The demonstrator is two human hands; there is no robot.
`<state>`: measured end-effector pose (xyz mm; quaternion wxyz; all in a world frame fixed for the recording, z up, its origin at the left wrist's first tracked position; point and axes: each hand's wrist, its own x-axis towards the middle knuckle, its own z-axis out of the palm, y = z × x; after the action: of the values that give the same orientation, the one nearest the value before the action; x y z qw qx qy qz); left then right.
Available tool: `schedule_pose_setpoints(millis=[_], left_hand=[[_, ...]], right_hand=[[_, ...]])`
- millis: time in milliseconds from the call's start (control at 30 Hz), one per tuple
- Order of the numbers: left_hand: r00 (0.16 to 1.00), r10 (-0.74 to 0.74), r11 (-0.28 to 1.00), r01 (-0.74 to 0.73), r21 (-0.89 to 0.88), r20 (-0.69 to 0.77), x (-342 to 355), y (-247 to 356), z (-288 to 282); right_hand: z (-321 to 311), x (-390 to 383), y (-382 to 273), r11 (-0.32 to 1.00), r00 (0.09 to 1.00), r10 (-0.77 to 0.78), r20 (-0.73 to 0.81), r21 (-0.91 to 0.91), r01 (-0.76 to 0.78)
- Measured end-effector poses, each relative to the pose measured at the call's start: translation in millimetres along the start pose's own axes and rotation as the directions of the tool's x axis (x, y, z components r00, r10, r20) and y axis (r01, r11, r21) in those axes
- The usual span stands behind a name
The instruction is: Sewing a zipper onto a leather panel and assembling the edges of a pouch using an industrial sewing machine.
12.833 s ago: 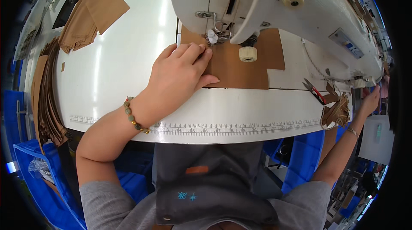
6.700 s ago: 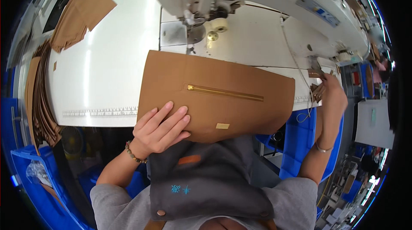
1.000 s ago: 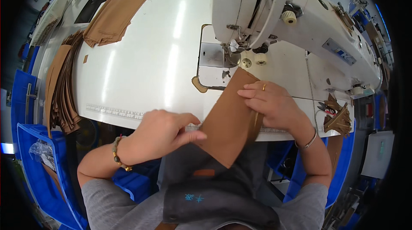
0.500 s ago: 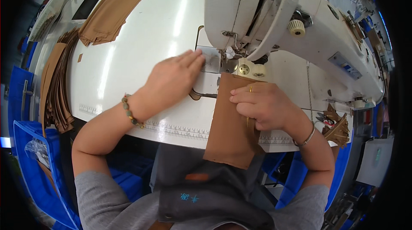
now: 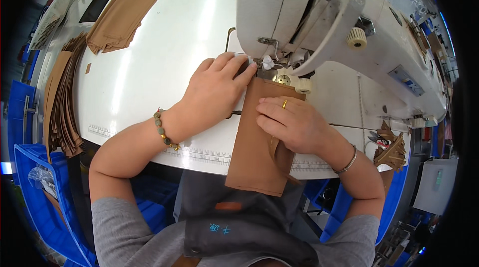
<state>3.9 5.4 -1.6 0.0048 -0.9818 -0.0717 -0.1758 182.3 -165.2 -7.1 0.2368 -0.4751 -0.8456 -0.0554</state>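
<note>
A brown fabric panel [image 5: 257, 150] lies before the presser foot of a white sewing machine [image 5: 264, 12], its near end hanging over the table's front edge. My left hand [image 5: 217, 85] rests on the machine bed, fingers stretched out, the index fingertip close beside the presser foot and the panel's far left corner. Across the panel lies my right hand [image 5: 294, 122], fingers together and bent against it; the thumb's position is unclear. A raised fold of the panel runs below the right palm. The needle area is partly hidden by the machine's head.
A flat stack of brown panels [image 5: 122, 20] lies at the far left. A thick row of brown pieces [image 5: 62, 97] hangs at the left edge, above a blue bin [image 5: 45, 192]. Brown scraps [image 5: 391, 152] and snips [image 5: 377, 140] lie at right. A printed ruler follows the table's front edge.
My left hand has moved right, up to the presser foot, its fingers spreading. The panel has shifted slightly left and away from me, with my right hand moving along on it.
</note>
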Motion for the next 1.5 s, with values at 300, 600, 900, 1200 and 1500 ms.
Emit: schedule_pose_setpoints(millis=[300, 600, 900, 1200, 1500], left_hand=[[0.987, -0.162, 0.984, 0.163, -0.076, 0.018, 4.7, -9.8, -9.6], [0.624, -0.074, -0.186, 0.758, -0.626, 0.778, -4.2, -15.2, -48.7], [0.978, -0.123, 0.818, 0.195, -0.541, 0.167, -19.6, 4.3, -26.7], [0.991, -0.008, 0.986, -0.014, -0.167, -0.132, -17.4, 22.5, -9.8], [0.996, 0.060, 0.992, -0.066, -0.103, -0.064, -19.6, 20.9, -6.0]], right_hand=[[0.9, 6.6, 0.4, 0.999, 0.999, -0.016, 0.035, -0.038, 0.018], [4.8, 0.8, -4.5, 0.961, 0.983, 0.181, -0.004, -0.210, -0.178], [6.4, 0.6, -4.0, 0.963, 0.989, 0.149, -0.019, -0.225, -0.149], [7.4, 2.3, -3.9, 0.964, 0.986, 0.163, -0.023, -0.211, -0.164], [6.3, 1.6, -3.2, 0.966, 0.986, 0.166, -0.018, -0.200, -0.167]])
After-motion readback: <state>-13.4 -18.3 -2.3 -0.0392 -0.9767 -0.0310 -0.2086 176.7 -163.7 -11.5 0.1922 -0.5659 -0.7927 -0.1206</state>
